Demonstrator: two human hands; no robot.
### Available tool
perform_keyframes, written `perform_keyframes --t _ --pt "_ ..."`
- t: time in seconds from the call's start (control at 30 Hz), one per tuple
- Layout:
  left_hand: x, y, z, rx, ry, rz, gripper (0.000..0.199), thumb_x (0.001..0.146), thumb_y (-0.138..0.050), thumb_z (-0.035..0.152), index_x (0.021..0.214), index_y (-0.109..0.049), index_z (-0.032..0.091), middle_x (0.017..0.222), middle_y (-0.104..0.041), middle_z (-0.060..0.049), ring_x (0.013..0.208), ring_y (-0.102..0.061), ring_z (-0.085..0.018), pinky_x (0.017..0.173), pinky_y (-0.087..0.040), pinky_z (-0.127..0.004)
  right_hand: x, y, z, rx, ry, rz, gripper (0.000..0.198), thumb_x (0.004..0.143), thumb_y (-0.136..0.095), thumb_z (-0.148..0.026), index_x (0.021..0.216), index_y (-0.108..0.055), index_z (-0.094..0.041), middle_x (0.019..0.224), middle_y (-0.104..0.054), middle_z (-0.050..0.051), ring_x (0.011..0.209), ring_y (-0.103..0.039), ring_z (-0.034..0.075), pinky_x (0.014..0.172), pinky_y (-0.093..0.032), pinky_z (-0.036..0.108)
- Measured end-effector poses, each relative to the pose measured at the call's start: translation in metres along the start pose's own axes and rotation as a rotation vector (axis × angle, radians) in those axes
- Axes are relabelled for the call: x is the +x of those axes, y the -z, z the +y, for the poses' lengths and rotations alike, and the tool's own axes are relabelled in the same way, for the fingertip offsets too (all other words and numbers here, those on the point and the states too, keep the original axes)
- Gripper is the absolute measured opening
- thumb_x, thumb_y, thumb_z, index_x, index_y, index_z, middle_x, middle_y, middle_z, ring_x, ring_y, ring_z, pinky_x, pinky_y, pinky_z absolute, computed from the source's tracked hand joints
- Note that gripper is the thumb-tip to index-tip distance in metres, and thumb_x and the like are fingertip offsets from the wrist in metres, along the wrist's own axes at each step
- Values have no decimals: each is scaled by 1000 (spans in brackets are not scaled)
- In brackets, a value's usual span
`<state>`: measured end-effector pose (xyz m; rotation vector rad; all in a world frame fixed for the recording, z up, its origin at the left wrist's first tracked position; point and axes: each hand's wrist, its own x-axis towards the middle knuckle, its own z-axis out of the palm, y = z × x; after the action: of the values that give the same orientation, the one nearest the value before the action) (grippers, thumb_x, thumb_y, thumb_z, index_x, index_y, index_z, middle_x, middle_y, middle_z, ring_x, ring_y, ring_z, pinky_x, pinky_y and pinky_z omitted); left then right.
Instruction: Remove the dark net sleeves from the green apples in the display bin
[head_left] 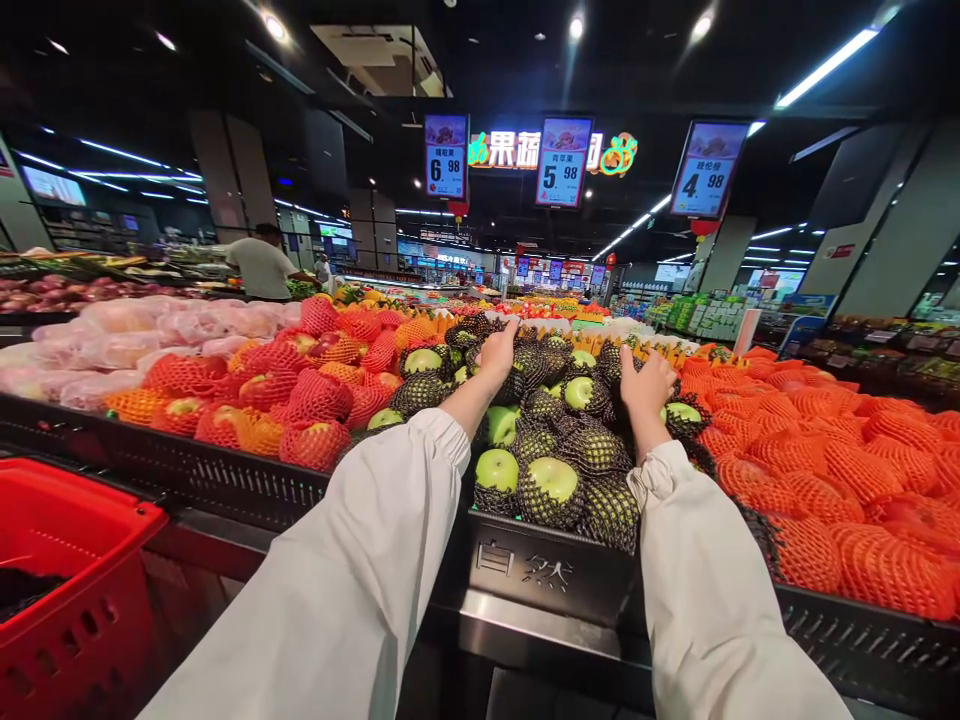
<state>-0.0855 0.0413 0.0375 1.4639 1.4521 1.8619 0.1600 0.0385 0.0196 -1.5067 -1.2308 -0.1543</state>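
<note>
Green apples (551, 480) in black foam nets are heaped in a black display bin (480, 590) in front of me. My left hand (495, 358) reaches over the left part of the heap, thumb raised, near the netted apples at the back. Across from it, my right hand (649, 385) lies at the heap's right side, its thumb stretched up and apart from the bent fingers. Both hands look open, with no apple visible in them. The apples hide part of the fingertips, and whether they touch fruit is unclear.
Red-netted apples (259, 390) lie left of the green ones, with pale bagged fruit (120, 335) beyond. Orange-netted fruit (840, 450) fills the right side. A red shopping basket (82, 540) stands at lower left. Price signs (562, 162) hang overhead. Another person (261, 265) stands farther back.
</note>
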Motion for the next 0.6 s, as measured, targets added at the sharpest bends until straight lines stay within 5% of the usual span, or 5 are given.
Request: perform_keyframes --t 0.1,0.17,0.37,0.47,0.6 --pt "-22 -12 16 -321 -150 -72 33 91 -52 43 95 -74 19 120 -73 -7 120 -61 -23 108 -41 -36 6 -2 1 297 201 -14 67 88 -46 -66 124 -63 -12 132 -63 19 125 -53 33 112 -37 49" --pt "-40 -24 26 -489 -197 -176 22 86 -61 35 96 -74 19 117 -74 -6 115 -63 -21 103 -45 -33 7 -5 -1 567 275 -169 66 82 -52 -72 111 -68 -15 121 -70 15 116 -61 29 108 -43 44" --pt "-71 -42 36 -580 -217 -344 21 74 -71 12 95 -72 15 107 -74 -7 89 -65 -17 88 -51 -32 -2 -5 -8 1073 -23 -684 66 62 -68 -83 83 -70 -21 94 -77 7 100 -70 27 86 -55 38" --pt "-68 -36 37 -486 -231 -342 25 71 -69 2 93 -70 15 106 -73 -6 85 -64 -14 86 -50 -29 -6 1 -11 1163 -65 -735 53 55 -87 -63 85 -70 -21 88 -76 4 87 -71 23 76 -56 32" --pt "-62 -16 40 -361 -95 -370 44 70 -73 -1 109 -64 16 73 -60 5 62 -54 -8 68 -43 -22 -11 12 -15 1201 -72 -751 48 54 -93 -42 91 -69 -24 87 -73 -2 75 -66 14 66 -52 24"
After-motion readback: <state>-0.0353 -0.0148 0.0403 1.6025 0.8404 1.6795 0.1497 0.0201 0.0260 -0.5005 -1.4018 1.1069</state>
